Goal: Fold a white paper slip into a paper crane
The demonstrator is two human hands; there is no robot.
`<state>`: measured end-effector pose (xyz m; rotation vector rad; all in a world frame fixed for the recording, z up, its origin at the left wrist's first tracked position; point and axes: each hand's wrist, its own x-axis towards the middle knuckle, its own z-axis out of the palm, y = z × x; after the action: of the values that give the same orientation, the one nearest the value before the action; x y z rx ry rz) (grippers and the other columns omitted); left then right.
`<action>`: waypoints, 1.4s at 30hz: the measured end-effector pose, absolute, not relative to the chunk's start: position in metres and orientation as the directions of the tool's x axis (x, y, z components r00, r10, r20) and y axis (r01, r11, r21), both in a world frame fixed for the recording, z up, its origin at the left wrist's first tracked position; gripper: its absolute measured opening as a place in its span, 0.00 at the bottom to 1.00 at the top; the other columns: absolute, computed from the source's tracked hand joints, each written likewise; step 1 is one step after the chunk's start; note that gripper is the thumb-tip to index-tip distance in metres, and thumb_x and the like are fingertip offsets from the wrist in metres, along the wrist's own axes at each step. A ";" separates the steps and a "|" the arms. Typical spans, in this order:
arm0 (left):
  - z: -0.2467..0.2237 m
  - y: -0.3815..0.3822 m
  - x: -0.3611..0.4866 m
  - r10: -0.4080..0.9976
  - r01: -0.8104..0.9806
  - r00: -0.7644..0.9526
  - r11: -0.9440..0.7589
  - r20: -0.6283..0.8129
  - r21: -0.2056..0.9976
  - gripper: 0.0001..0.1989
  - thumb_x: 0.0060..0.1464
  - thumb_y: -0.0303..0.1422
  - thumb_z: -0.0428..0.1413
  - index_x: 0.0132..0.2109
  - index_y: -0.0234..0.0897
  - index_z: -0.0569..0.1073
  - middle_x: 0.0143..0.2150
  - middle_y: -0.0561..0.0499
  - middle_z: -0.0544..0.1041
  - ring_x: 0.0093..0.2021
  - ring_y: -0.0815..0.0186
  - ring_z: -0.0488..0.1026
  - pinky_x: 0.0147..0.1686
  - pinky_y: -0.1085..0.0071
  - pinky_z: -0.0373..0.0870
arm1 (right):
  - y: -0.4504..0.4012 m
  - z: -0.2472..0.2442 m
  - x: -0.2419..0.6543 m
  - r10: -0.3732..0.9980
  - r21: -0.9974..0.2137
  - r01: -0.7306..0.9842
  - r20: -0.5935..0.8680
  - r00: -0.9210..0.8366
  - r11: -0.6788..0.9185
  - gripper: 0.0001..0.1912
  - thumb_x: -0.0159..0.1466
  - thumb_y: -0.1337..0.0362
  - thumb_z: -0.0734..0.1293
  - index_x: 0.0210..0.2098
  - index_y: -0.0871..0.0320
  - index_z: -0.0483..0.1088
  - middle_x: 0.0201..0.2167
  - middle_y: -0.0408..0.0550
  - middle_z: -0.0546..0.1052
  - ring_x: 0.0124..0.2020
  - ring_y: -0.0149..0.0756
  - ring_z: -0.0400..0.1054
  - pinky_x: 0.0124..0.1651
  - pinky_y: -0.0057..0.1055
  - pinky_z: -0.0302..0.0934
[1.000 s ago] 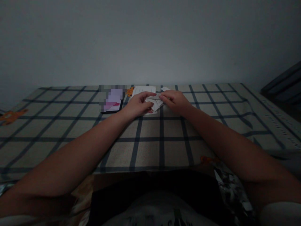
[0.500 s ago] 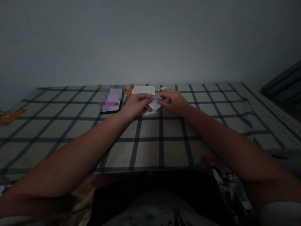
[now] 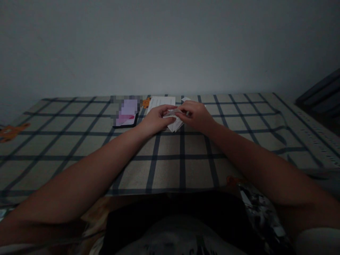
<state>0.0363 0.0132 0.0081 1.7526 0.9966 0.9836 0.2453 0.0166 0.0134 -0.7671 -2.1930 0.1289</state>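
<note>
A small piece of folded white paper (image 3: 174, 124) is between my two hands, over the far part of the checked cloth. My left hand (image 3: 156, 118) pinches its left side, with the thumb on top. My right hand (image 3: 196, 112) has thumb and fingertips closed on its upper right part. The finer folds are too small and dim to make out. Behind my left hand lies a flat white sheet (image 3: 163, 101) with faint lines. Another white piece (image 3: 186, 99) shows just beyond my right hand.
A phone (image 3: 127, 113) with a lit, partly pixelated screen lies left of my left hand. The checked tablecloth (image 3: 170, 173) reaches back to a plain wall. A dark slatted object (image 3: 321, 88) stands at the far right.
The folded paper has turned and tilted between my fingers, its pointed lower end now hanging down. My left thumb has moved over it. My right hand has hardly moved.
</note>
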 end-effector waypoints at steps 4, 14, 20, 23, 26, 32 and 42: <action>0.009 0.010 0.040 0.936 0.195 0.310 -0.236 0.168 0.952 0.24 0.49 0.31 0.65 0.55 0.34 0.78 0.48 0.45 0.82 0.40 0.65 0.78 0.39 0.71 0.72 | 0.019 0.011 0.245 0.579 -0.341 0.486 0.631 -0.517 0.805 0.08 0.66 0.63 0.67 0.39 0.58 0.78 0.34 0.48 0.78 0.34 0.35 0.67 0.41 0.33 0.60; 0.007 0.008 0.041 0.940 0.072 0.327 -0.131 0.101 0.989 0.25 0.47 0.33 0.69 0.54 0.34 0.79 0.43 0.45 0.83 0.34 0.67 0.77 0.32 0.73 0.71 | 0.017 0.009 0.242 0.564 -0.296 0.509 0.639 -0.523 0.808 0.09 0.67 0.64 0.66 0.40 0.58 0.78 0.34 0.48 0.77 0.34 0.36 0.64 0.41 0.34 0.58; 0.009 0.010 0.041 0.927 0.037 0.365 -0.110 0.089 0.993 0.22 0.46 0.31 0.68 0.50 0.35 0.80 0.41 0.48 0.83 0.34 0.69 0.76 0.34 0.73 0.69 | 0.011 0.009 0.240 0.556 -0.282 0.518 0.659 -0.507 0.808 0.08 0.68 0.63 0.66 0.41 0.57 0.77 0.35 0.48 0.75 0.36 0.37 0.64 0.40 0.34 0.56; 0.009 0.010 0.041 0.916 0.031 0.387 -0.131 0.109 0.991 0.21 0.46 0.30 0.69 0.49 0.35 0.81 0.43 0.47 0.83 0.37 0.68 0.77 0.37 0.72 0.70 | 0.008 0.010 0.241 0.533 -0.280 0.494 0.681 -0.501 0.823 0.08 0.68 0.64 0.66 0.39 0.58 0.77 0.35 0.49 0.74 0.35 0.36 0.64 0.40 0.34 0.56; 0.009 0.010 0.041 0.924 0.023 0.371 -0.106 0.090 0.994 0.21 0.46 0.29 0.68 0.50 0.34 0.81 0.41 0.47 0.83 0.35 0.69 0.76 0.34 0.74 0.68 | 0.008 0.012 0.241 0.534 -0.305 0.471 0.686 -0.494 0.828 0.09 0.69 0.60 0.67 0.41 0.58 0.77 0.34 0.48 0.74 0.35 0.36 0.65 0.41 0.35 0.58; 0.014 0.009 0.043 0.961 -0.152 0.277 0.045 -0.001 0.987 0.27 0.44 0.23 0.67 0.54 0.33 0.79 0.46 0.43 0.83 0.38 0.66 0.79 0.37 0.71 0.74 | 0.020 0.011 0.248 0.614 -0.538 0.301 0.646 -0.453 0.787 0.20 0.68 0.49 0.68 0.50 0.58 0.76 0.40 0.49 0.76 0.38 0.35 0.69 0.42 0.33 0.64; 0.026 0.006 0.042 0.963 -0.232 0.253 0.158 -0.097 0.960 0.27 0.45 0.19 0.64 0.54 0.31 0.77 0.38 0.46 0.82 0.32 0.66 0.78 0.33 0.70 0.75 | 0.022 0.014 0.256 0.683 -0.755 0.129 0.491 -0.540 0.644 0.20 0.66 0.50 0.71 0.50 0.59 0.77 0.43 0.49 0.76 0.38 0.32 0.70 0.40 0.31 0.66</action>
<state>0.0416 0.0062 0.0261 1.0371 0.9111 1.0502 0.2561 0.0219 0.0138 -0.6321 -2.0393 0.8556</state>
